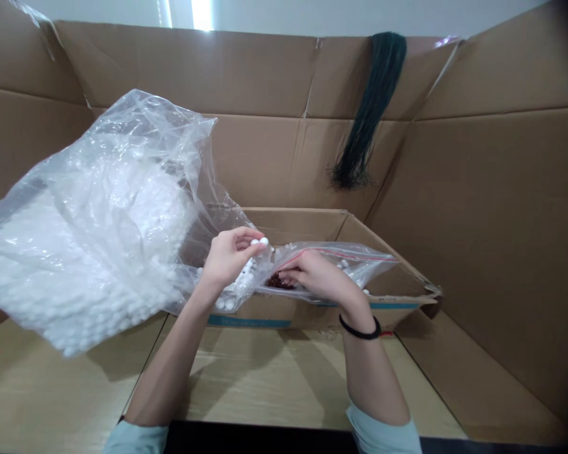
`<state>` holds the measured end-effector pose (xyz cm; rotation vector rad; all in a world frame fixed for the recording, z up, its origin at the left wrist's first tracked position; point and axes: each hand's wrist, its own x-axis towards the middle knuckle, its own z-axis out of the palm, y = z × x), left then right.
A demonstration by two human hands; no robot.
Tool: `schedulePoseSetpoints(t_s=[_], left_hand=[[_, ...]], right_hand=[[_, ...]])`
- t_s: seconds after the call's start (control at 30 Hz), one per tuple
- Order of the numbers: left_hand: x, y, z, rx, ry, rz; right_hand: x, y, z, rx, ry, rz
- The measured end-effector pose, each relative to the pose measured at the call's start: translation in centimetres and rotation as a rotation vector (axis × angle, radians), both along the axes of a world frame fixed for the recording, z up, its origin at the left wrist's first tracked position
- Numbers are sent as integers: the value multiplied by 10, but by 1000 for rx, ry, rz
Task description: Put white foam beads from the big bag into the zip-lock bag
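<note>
My left hand (231, 254) pinches small white balls (259, 241) between thumb and fingers, above the open end of a large clear bag. That bag (108, 208), bulging with many white balls, lies at the left and reaches over the box edge. My right hand (315, 274) is inside a clear zip bag (366, 265) with a red seal line. Its fingertips are pressed together at a pile of small dark red pieces (278, 281); whether they grip any is too small to tell. Loose white balls lie in the plastic between the hands.
An open cardboard box (303, 222) with blue tape stands under both bags on a light wooden table (265, 378). Tall cardboard walls (497, 227) surround the table. A bundle of dark green strands (373, 107) hangs on the back wall.
</note>
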<state>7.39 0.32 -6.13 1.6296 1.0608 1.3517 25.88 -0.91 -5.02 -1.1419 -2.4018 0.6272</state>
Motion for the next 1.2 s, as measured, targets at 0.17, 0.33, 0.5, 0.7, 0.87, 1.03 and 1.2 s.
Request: schedulePoseSetpoints(t_s=[0.17, 0.33, 0.5, 0.7, 0.87, 1.03, 1.2], left_hand=[[11, -6, 3, -94, -232, -163], [18, -13, 4, -89, -360, -240], [21, -15, 2, -40, -404, -253], [21, -17, 2, -41, -423, -244], [21, -17, 2, -38, -435, -250], [20, -16, 1, -24, -451, -240], [20, -15, 1, -14, -455, -195]], right_hand=[[10, -22, 17, 47, 191, 0], [3, -28, 15, 227, 627, -130], [-19, -16, 0, 392, 829, -266], [-28, -12, -1, 311, 1042, -338], [-31, -14, -1, 311, 1047, -342], [-36, -14, -3, 353, 1044, -394], [-40, -15, -5, 404, 1021, -431]])
